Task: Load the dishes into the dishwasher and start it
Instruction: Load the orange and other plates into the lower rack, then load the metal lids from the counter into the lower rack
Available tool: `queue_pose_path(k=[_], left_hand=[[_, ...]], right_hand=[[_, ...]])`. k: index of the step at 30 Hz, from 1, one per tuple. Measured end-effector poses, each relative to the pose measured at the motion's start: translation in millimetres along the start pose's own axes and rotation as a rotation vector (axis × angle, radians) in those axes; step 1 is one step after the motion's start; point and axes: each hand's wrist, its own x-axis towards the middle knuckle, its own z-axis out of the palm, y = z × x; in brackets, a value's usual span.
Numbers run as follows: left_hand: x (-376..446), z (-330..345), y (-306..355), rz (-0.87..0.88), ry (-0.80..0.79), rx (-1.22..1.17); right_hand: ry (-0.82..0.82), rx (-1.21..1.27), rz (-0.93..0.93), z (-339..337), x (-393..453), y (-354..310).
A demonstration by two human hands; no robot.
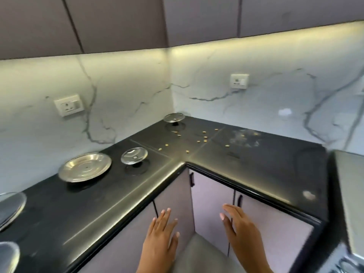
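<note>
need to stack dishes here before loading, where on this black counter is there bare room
Bare black stone counter runs along the front edge, before the round steel plate and small clear glass bowl. The right run near the white wall socket is bare past a dusty smear. The corner is crowded: scattered yellowish crumbs and another glass bowl.

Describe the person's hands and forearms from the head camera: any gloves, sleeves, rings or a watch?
Both the left hand and the right hand are bare: no gloves, no rings visible on the fingers. The wrists and the forearms that show carry no watch, band or sleeve. Fingernails look short and plain.
</note>
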Motion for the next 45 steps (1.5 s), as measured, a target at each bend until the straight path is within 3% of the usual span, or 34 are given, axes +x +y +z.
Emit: queue_pose_path(k=[7,13,18,22,26,31,36,45], left_hand=[[62.3,-7.6,-101.1,-0.256,0.027,0.145],[167.4,2.3,-217.7,-0.29,0.055,0.262],[242.9,15.4,-295.9,-0.377,-0.187,0.318],[275.2,32.9,-341.8,-0.29,-0.333,0.372],[278.5,42.2,-366.8,-0.191,-0.184,0.246],[282.8,26.5,-354.8,-0.07,0.016,0.135],[280.8,14.0,-297.8,0.128,0.08,0.014],[268.5,50.9,-116.7,0.611,-0.157,-0.382]], right_hand=[[-0.084,0.066,-0.196,112.2,106.9,-40.2],[-0.15,0.085,-0.269,216.8,199.4,-73.3],[-0.234,0.094,-0.271,270.8,241.0,-76.8],[-0.266,0.064,-0.302,287.9,251.8,-66.7],[-0.261,0.035,-0.256,288.7,254.3,-55.0],[-0.191,0.065,-0.232,265.4,252.2,-47.5],[-0.038,0.079,-0.247,219.4,242.7,-46.9],[0.035,-0.114,-0.087,95.1,138.4,-2.9]])
